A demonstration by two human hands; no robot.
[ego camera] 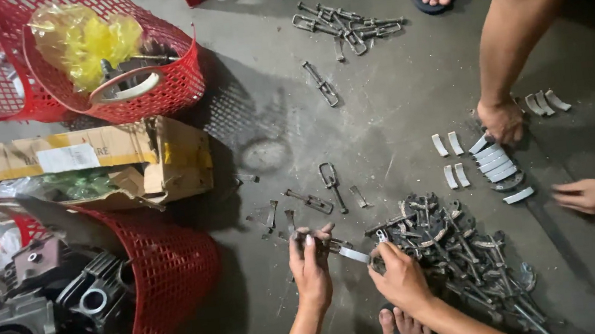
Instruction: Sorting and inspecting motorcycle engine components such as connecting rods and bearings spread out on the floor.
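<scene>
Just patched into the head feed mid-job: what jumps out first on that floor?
The dark pile of metal parts at lower right catches the eye, with the left hand and right hand gripping a small metal piece between them just beside it. Up and left, red mesh baskets hold yellow plastic. At right, another person's hand rests on a row of pale curved strips.

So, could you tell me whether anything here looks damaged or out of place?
The cardboard box beside the red basket is torn and crumpled, its flaps hanging open. Small metal parts lie scattered on the concrete floor, away from the pile by the right hand.
</scene>
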